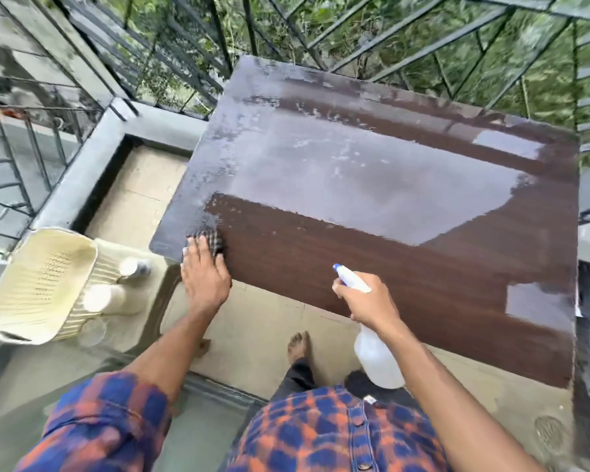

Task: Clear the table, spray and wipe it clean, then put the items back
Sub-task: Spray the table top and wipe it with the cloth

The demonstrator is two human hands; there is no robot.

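A dark brown wooden table (406, 277) fills the middle of the head view, with nothing standing on it. Its far half looks wet and grey; a dry brown band runs along the near side. My left hand (203, 275) lies flat on a dark checked cloth (212, 240) at the table's near left corner. My right hand (367, 298) grips the neck of a white spray bottle (377, 356) with a blue nozzle, held over the table's near edge, its body hanging below the hand.
A cream plastic basket (38, 284) lies tilted on the floor at the left, with white bottles (116, 294) beside it. A dark metal railing (184, 63) encloses the balcony behind and left of the table. My bare foot (298, 345) stands on beige floor tiles.
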